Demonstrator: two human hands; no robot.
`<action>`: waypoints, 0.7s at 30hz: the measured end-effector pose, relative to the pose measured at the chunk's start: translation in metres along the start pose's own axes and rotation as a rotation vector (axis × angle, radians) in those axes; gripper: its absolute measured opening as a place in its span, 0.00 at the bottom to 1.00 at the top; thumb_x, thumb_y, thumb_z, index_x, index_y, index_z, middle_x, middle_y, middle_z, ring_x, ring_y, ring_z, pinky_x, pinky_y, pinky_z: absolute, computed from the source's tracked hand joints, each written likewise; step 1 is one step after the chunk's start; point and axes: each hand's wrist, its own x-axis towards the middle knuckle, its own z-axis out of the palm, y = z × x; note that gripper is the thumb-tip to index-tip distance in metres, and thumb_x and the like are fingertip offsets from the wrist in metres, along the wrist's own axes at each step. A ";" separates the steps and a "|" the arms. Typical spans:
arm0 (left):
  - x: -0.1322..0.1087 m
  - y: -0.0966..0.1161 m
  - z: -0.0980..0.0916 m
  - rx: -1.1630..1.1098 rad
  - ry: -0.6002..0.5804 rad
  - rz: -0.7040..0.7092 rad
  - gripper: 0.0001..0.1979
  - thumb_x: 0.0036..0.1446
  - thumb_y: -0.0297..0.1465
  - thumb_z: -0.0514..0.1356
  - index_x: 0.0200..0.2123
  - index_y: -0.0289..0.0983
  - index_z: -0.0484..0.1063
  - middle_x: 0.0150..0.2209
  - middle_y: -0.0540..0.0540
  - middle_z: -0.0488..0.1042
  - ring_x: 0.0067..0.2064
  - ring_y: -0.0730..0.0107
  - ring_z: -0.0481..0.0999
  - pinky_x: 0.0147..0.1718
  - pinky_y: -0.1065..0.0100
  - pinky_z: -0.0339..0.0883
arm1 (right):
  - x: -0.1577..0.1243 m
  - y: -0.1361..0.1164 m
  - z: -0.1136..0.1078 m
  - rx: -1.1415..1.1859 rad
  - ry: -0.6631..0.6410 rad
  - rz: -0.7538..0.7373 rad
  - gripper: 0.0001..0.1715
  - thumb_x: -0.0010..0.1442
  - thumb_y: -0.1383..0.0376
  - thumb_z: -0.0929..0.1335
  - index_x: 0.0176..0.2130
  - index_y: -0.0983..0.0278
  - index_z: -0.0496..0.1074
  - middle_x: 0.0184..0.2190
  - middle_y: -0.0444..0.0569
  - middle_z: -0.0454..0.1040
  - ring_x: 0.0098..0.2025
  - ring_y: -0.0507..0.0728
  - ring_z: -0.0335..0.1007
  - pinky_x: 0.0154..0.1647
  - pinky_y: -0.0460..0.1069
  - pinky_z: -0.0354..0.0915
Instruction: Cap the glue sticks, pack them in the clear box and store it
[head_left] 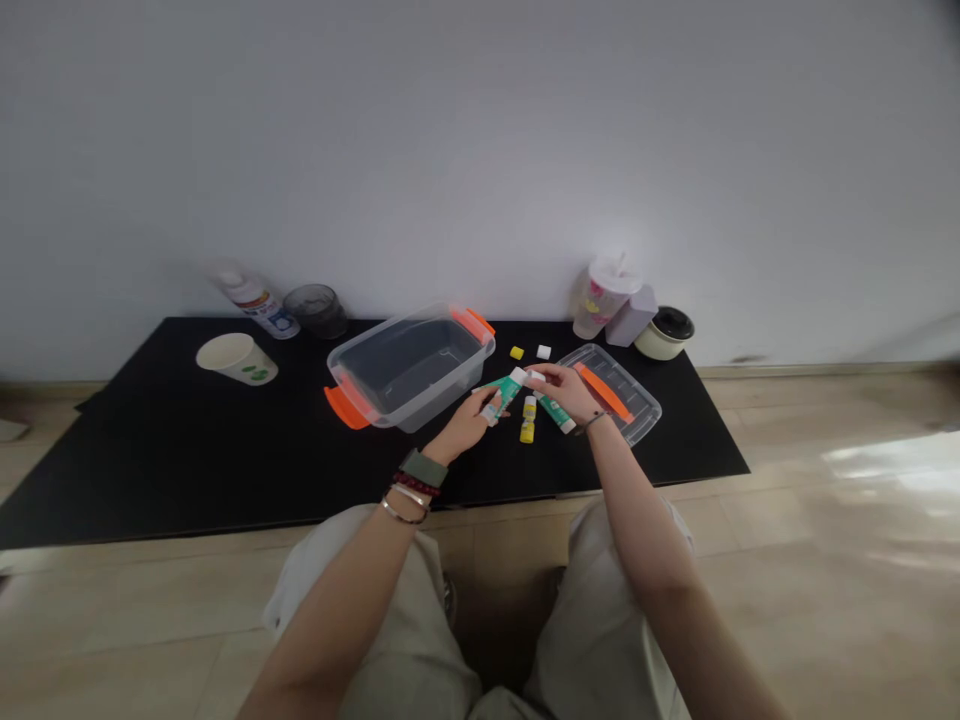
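Observation:
My left hand (463, 425) grips a green and white tube (501, 395) near its capped end. My right hand (561, 390) holds a second green and white tube (553, 408), and the two tubes nearly meet above the black mat (225, 450). Just below them stands or lies a small yellow and white tube (528, 420), close to both hands. A small yellow cube (517, 352) and a white cube (544, 352) sit beyond my fingers. Whether the hands hide any caps, I cannot tell.
A clear plastic box (409, 365) with orange handles sits left of my hands. A clear lid (630, 395) with an orange strip lies right. Along the wall stand a paper cup (236, 360), spray can (259, 305), dark jar (315, 310), lidded cup (604, 295), lilac box (632, 315) and cream pot (664, 335).

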 end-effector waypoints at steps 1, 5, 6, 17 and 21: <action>-0.001 0.001 0.000 0.015 -0.024 0.005 0.31 0.58 0.50 0.61 0.55 0.32 0.68 0.49 0.37 0.75 0.41 0.62 0.79 0.38 0.64 0.72 | 0.000 -0.001 0.001 0.000 0.002 -0.010 0.25 0.49 0.53 0.76 0.43 0.62 0.77 0.36 0.46 0.78 0.37 0.54 0.73 0.41 0.50 0.70; -0.007 0.008 -0.002 0.093 -0.119 0.024 0.30 0.60 0.50 0.59 0.55 0.34 0.68 0.51 0.37 0.73 0.41 0.64 0.78 0.41 0.63 0.71 | -0.001 -0.005 0.004 0.015 0.061 -0.069 0.24 0.50 0.51 0.75 0.42 0.62 0.75 0.31 0.44 0.75 0.30 0.52 0.68 0.32 0.48 0.67; -0.008 0.010 -0.002 0.111 -0.140 0.019 0.29 0.61 0.49 0.58 0.56 0.34 0.68 0.51 0.38 0.73 0.41 0.65 0.78 0.41 0.63 0.71 | -0.001 -0.006 0.005 0.012 0.063 -0.082 0.24 0.50 0.50 0.75 0.41 0.62 0.74 0.30 0.44 0.74 0.29 0.51 0.67 0.31 0.47 0.66; -0.025 0.023 0.003 0.259 -0.188 -0.047 0.26 0.59 0.52 0.57 0.46 0.35 0.69 0.29 0.50 0.69 0.25 0.76 0.68 0.23 0.73 0.63 | -0.024 -0.019 0.032 -0.336 -0.026 -0.196 0.21 0.61 0.46 0.65 0.37 0.61 0.67 0.23 0.40 0.64 0.25 0.51 0.61 0.28 0.47 0.60; -0.027 0.029 0.003 0.223 -0.231 -0.064 0.25 0.60 0.54 0.55 0.41 0.36 0.67 0.27 0.52 0.66 0.20 0.78 0.66 0.18 0.73 0.61 | -0.031 -0.027 0.033 -0.378 -0.037 -0.241 0.27 0.67 0.43 0.56 0.34 0.60 0.65 0.24 0.43 0.66 0.27 0.53 0.63 0.30 0.48 0.60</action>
